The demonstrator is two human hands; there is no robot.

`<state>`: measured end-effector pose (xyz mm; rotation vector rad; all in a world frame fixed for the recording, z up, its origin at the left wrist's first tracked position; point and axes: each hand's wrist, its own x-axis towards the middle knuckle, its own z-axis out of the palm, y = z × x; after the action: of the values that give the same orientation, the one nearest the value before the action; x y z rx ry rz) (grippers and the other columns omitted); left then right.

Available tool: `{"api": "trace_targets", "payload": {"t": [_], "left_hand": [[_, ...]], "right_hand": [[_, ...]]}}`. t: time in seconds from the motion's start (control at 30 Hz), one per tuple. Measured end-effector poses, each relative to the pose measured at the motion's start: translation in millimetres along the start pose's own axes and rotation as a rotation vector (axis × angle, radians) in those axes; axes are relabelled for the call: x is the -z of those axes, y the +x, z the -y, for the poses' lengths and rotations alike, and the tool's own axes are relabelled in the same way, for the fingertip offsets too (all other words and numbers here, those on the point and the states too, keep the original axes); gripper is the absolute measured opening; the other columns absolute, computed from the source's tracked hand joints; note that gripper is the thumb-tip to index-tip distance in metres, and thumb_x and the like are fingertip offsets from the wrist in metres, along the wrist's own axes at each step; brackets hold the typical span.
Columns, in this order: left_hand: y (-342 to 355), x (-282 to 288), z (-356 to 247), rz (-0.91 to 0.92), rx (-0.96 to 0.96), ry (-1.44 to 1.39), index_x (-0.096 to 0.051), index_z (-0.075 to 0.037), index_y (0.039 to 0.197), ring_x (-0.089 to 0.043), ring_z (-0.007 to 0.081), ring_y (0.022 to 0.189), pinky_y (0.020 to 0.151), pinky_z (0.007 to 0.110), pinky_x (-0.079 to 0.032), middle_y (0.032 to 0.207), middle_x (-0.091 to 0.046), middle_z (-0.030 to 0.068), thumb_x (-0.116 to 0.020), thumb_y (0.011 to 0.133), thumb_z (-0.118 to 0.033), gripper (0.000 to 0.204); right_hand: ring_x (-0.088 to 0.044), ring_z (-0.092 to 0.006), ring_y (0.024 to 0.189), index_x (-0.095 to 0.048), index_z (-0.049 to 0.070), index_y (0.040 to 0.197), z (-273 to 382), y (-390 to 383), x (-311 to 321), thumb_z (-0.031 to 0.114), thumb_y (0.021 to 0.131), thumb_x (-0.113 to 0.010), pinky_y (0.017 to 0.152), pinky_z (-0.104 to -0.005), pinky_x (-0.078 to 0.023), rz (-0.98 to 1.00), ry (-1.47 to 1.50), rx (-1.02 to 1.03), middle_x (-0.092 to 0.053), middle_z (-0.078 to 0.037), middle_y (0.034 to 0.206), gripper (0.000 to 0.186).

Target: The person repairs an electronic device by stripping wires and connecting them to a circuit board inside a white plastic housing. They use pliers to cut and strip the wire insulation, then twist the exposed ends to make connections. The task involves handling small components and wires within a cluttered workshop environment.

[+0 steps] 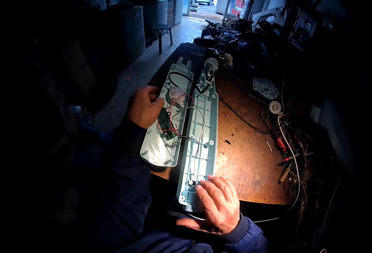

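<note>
Two long pale green plastic housing halves lie open side by side. My left hand (pixel 146 107) has its fingers curled on the outer edge of the left half (pixel 158 149), which holds a dark circuit board (pixel 167 124) with red wires and a round clear part (pixel 177 96). My right hand (pixel 215 204) grips the lower end of the right half (pixel 202 135), fingertips over it beside a small white part (pixel 190 182). Thin wires run between the halves. A black cable loops near their far ends, where a pale jointed fitting (pixel 211 64) stands.
The wooden bench (pixel 249 168) carries a white mesh disc (pixel 265 88), a white spool (pixel 274 107), loose cables and hand tools (pixel 283 160) at right. Dark clutter (pixel 253 36) fills its back. A stool (pixel 162 28) stands on tiled floor beside a doorway; a dark cushioned shape is at far right.
</note>
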<state>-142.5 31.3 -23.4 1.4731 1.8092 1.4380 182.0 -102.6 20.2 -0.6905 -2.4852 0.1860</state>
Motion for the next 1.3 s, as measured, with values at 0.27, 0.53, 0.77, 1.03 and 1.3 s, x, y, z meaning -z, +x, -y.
{"api": "trace_targets", "payload": {"t": [0.27, 0.53, 0.77, 1.03, 1.3], "left_hand": [[-3, -8, 8, -0.061, 0.022, 0.021, -0.067, 0.011, 0.121, -0.074, 0.0215, 0.085, 0.078, 0.033, -0.057, 0.100, -0.077, 0.0204, -0.066, 0.088, -0.009, 0.038], [-17, -1, -32, -0.056, 0.059, 0.102, -0.069, 0.006, 0.118, -0.077, 0.0312, 0.091, 0.082, 0.036, -0.058, 0.103, -0.077, 0.0227, -0.066, 0.088, -0.012, 0.034], [-18, -3, -33, -0.072, 0.058, 0.149, -0.071, 0.005, 0.112, -0.075, 0.0399, 0.095, 0.084, 0.041, -0.058, 0.104, -0.076, 0.0254, -0.066, 0.089, -0.013, 0.030], [-18, -10, -25, -0.166, -0.064, 0.110, -0.068, 0.003, 0.095, -0.069, 0.0491, 0.088, 0.080, 0.052, -0.055, 0.086, -0.070, 0.0299, -0.065, 0.086, -0.011, 0.017], [-17, -8, -29, -0.125, -0.024, 0.164, -0.071, 0.004, 0.105, -0.072, 0.0445, 0.096, 0.085, 0.047, -0.056, 0.098, -0.074, 0.0277, -0.065, 0.087, -0.011, 0.024]], "right_hand": [[-0.057, -0.0404, 0.119, -0.072, 0.004, 0.107, -154, 145, 8, 0.016, 0.082, -0.075, 0.099, -0.0493, -0.048, -0.011, -0.397, -0.041, -0.064, -0.020, 0.124, 0.029], [-0.059, -0.0428, 0.119, -0.069, 0.001, 0.110, -197, 187, -54, 0.015, 0.075, -0.075, 0.099, -0.0506, -0.050, 0.133, -0.473, -0.157, -0.063, -0.020, 0.133, 0.038], [-0.060, -0.0436, 0.113, -0.069, -0.001, 0.099, -191, 188, -65, 0.012, 0.075, -0.072, 0.094, -0.0517, -0.049, 0.106, -0.491, -0.140, -0.064, -0.022, 0.125, 0.027], [-0.060, -0.0510, 0.111, -0.067, -0.002, 0.090, -189, 182, -90, 0.009, 0.079, -0.065, 0.094, -0.0562, -0.052, -0.014, -0.453, -0.222, -0.062, -0.032, 0.133, 0.016], [-0.061, -0.0562, 0.099, -0.064, -0.008, 0.080, -202, 184, -91, 0.001, 0.073, -0.054, 0.087, -0.0545, -0.051, -0.080, 0.038, -0.415, -0.061, -0.037, 0.107, 0.016]]}}
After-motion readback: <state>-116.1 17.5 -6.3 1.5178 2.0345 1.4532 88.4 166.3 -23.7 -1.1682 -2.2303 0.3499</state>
